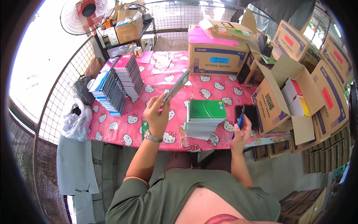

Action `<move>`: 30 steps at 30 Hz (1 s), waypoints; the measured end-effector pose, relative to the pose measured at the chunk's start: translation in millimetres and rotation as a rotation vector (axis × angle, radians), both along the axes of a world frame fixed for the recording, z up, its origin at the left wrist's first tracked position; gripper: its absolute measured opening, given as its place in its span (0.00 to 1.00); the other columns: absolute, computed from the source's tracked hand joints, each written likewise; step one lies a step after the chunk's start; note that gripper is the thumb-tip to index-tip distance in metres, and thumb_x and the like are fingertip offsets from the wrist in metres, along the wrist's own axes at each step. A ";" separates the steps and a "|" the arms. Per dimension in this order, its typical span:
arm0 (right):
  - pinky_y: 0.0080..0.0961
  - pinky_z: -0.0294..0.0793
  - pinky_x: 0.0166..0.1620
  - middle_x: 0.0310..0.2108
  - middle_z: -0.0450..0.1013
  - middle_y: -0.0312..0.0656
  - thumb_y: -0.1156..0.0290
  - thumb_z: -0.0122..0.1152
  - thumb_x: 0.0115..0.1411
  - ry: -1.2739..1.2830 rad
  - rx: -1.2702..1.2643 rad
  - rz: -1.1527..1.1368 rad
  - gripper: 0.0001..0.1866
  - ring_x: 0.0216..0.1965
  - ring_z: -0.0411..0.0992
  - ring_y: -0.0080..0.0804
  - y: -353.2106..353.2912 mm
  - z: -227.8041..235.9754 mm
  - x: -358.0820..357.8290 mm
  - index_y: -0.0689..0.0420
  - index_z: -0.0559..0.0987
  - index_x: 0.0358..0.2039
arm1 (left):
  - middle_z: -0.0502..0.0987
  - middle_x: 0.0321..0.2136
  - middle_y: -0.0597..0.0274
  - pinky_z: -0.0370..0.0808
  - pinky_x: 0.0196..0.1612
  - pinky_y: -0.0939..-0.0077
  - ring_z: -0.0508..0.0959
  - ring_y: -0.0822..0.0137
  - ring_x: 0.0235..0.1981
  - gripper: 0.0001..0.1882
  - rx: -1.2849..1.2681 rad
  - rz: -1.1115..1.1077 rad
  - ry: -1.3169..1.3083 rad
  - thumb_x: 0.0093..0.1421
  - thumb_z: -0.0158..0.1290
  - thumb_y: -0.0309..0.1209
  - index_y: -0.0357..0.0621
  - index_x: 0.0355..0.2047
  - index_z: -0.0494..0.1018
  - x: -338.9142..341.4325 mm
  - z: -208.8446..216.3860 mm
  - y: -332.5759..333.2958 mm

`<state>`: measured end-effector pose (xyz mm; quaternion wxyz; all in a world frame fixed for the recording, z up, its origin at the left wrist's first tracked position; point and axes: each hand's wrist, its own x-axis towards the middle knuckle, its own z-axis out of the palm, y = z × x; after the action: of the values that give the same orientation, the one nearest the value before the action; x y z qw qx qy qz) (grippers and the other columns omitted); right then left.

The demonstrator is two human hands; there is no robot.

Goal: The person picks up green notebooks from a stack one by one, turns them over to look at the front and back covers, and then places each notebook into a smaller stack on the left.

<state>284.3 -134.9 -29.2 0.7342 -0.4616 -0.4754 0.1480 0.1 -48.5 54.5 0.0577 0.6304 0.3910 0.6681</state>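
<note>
My left hand (156, 112), a metal-banded watch at its wrist, grips a spiral notebook (176, 87) tilted up above the table, its coil edge toward me. My right hand (241, 132) is closed round a small blue-handled tool (239, 121), perhaps pliers or cutters; its exact kind is hard to make out. Between my hands stands a stack of green-covered notebooks (206, 115). A black bristly thing (250, 114), like a brush, lies just beyond my right hand. Part of a green notebook (144, 127) shows beside my left wrist.
Tall stacks of blue notebooks (108, 91) and red notebooks (128, 76) stand at the left on the pink patterned tablecloth (156, 80). A closed carton (218, 58) sits at the back, an open carton (274, 106) at the right. Plastic bags (77, 119) hang left; a fan (88, 11) stands behind.
</note>
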 end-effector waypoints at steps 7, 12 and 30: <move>0.33 0.70 0.57 0.53 0.73 0.52 0.72 0.70 0.49 -0.502 0.009 0.408 0.31 0.54 0.72 0.42 -11.0 109.4 -57.9 0.63 0.75 0.55 | 0.81 0.31 0.58 0.77 0.30 0.78 0.81 0.69 0.27 0.20 0.045 -0.115 0.058 0.50 0.59 0.14 0.40 0.44 0.81 53.1 32.2 -27.6; 0.35 0.73 0.54 0.51 0.74 0.51 0.70 0.71 0.48 -0.560 0.047 0.364 0.30 0.51 0.75 0.45 -10.5 115.4 -61.7 0.62 0.76 0.54 | 0.81 0.32 0.57 0.77 0.30 0.78 0.81 0.70 0.28 0.23 0.025 -0.139 0.041 0.49 0.57 0.12 0.41 0.46 0.81 52.1 31.7 -29.4; 0.27 0.69 0.55 0.50 0.72 0.45 0.75 0.60 0.59 -0.176 -0.353 0.051 0.20 0.50 0.71 0.32 -1.6 -1.6 40.9 0.63 0.76 0.53 | 0.78 0.38 0.57 0.82 0.26 0.77 0.79 0.70 0.32 0.17 -0.649 -0.067 -0.769 0.63 0.54 0.22 0.33 0.52 0.70 -82.1 -119.7 -17.6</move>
<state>325.2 -136.6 -30.8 0.5937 -0.5820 -0.5158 0.2067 -81.9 -66.1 -65.2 0.4119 0.3003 0.5085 0.6939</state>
